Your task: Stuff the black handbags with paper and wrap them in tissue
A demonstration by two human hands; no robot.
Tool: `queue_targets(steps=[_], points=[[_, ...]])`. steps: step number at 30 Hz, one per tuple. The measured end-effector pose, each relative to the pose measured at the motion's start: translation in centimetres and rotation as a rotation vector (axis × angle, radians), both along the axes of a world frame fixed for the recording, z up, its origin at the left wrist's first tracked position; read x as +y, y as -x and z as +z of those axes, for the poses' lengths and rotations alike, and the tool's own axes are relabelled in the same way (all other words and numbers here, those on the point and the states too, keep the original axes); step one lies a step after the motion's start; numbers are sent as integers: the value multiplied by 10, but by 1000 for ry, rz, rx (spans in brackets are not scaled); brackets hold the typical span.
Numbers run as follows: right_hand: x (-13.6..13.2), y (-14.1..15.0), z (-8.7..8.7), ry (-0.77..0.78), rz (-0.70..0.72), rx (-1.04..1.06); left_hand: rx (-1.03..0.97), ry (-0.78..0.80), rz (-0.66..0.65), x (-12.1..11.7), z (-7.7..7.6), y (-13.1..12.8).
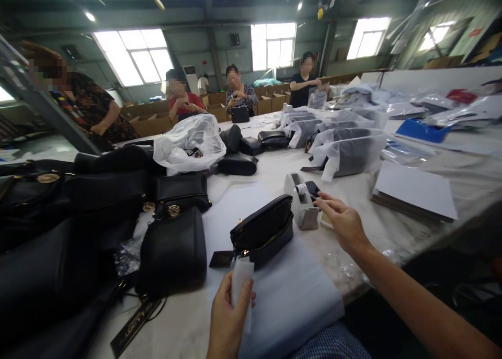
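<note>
Big room with bright windows [131, 58] at the back and brown boxes [155, 122] in a row by the wall, insides hidden from here. Near side: a long pale counter [396, 233], full of stuff. In the middle, on a big white sheet [298, 291], the small black bag [264, 233], with gold zip pulls and a black tag [220, 259] just beside it. Can't see inside the bag.

Left hand [225, 312] clamped on a folded white paper [241, 280], thumb on one side and fingers on the other, right at the near end of the bag. Right hand [345, 223] out by the pale tape holder [306, 210], with thumb and fingertips close together. Can't tell about any tape between them. Inside the tape holder, a little roll [301, 189].

Over on the left, a big pile of black bags [168, 254], some with round gold charms [173, 210]. Past them, a cloudy plastic bag [188, 134] with something dark in it, too blurry to name. Farther right, more bags in thin white wraps [353, 149], dark shapes showing through. Near the right edge, a stack of flat boards [415, 191], white on top.
</note>
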State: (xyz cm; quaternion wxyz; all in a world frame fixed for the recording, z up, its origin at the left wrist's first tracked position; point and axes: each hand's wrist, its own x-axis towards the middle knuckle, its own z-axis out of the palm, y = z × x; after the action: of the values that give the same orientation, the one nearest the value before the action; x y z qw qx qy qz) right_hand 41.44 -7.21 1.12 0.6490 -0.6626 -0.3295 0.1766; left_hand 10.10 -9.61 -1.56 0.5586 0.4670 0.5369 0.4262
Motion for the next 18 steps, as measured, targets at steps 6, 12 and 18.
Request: queue_targets(steps=[6,12,18], points=[[-27,20,-26,67,149,499,-18,0,-16,1,-3,0],[-18,3,-58,177,39,318,-38,32,-83,1,5,5],[-46,31,-29,305,160,-100,-60,20,-110,-2,9,6]])
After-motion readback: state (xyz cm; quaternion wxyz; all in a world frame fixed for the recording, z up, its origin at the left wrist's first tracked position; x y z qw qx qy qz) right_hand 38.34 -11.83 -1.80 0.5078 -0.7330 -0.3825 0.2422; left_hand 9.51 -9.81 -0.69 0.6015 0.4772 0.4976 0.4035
